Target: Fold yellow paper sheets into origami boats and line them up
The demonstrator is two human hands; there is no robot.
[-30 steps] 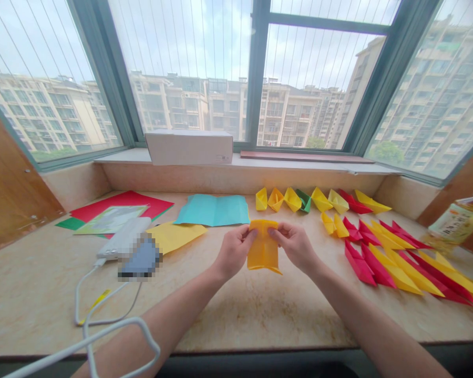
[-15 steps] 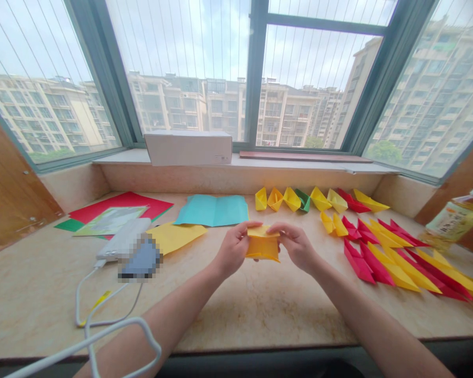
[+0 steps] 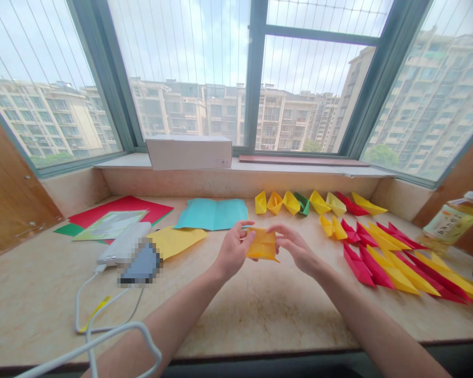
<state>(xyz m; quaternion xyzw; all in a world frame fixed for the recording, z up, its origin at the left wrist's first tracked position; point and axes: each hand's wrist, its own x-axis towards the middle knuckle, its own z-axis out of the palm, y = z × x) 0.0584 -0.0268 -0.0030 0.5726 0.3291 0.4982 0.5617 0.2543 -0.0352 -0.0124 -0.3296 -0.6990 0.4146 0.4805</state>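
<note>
Between my hands, above the counter, is a small folded piece of yellow paper (image 3: 262, 245) with crease lines and a pointed lower right corner. My left hand (image 3: 235, 248) grips its left side, thumb on the front face and fingers behind. At the upper right edge, my right hand (image 3: 294, 242) pinches the paper between its fingers and thumb. Just beyond lies a creased sheet of light blue paper (image 3: 212, 213). To the left of it is a flat yellow sheet (image 3: 179, 240).
Several folded paper boats, yellow (image 3: 319, 202), red (image 3: 352, 203) and green (image 3: 301, 203), stand in rows at the right. A bottle (image 3: 455, 218) stands beyond them. On the left are red sheets (image 3: 120, 207), a white power bank (image 3: 124, 244) and a looping white cable (image 3: 114, 329). A white box (image 3: 189, 153) sits on the sill.
The paper's top flap now lies flatter, and its front face shows more. My left thumb has moved onto that face. The view has tilted slightly upward.
</note>
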